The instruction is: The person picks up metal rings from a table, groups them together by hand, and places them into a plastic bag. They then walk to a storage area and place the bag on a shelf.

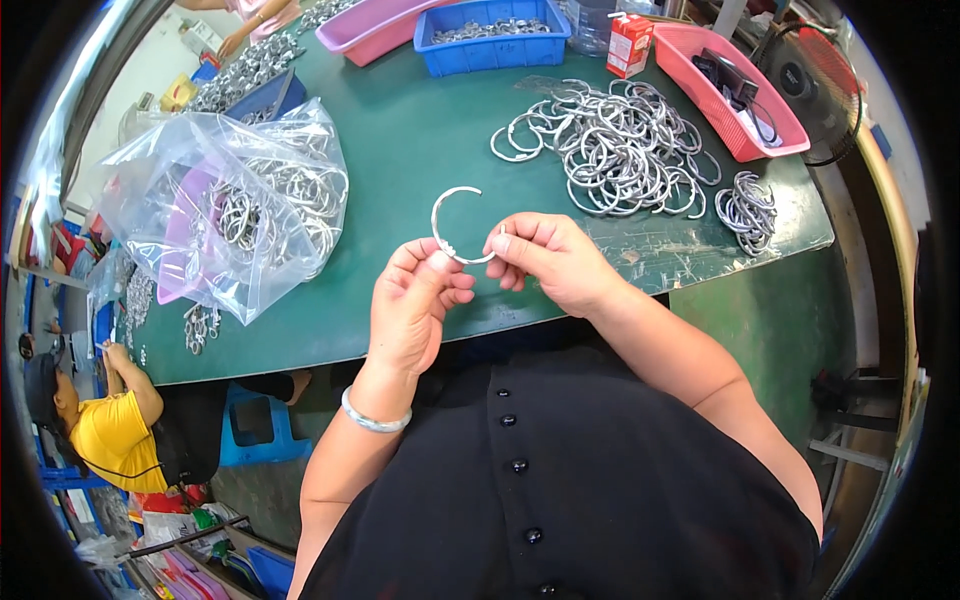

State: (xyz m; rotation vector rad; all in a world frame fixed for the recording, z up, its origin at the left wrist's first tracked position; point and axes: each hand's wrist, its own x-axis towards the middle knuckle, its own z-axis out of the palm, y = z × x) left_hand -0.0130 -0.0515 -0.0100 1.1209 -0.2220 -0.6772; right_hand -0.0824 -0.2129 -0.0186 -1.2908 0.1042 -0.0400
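Between my two hands, above the near edge of the green table, is an open metal ring with a gap in its curve. My left hand pinches its lower left part between thumb and fingers, and a small raised piece shows on the ring there. The fingers of my right hand close on the ring's right end. Beyond my right hand lies a big heap of similar metal rings. A smaller pile of rings is to its right. At left, a clear plastic bag covers more rings.
At the far edge stand a blue bin of small metal parts, a pink bin and a red-and-white carton. A pink basket with dark devices sits right, near a fan. A person in yellow works at left.
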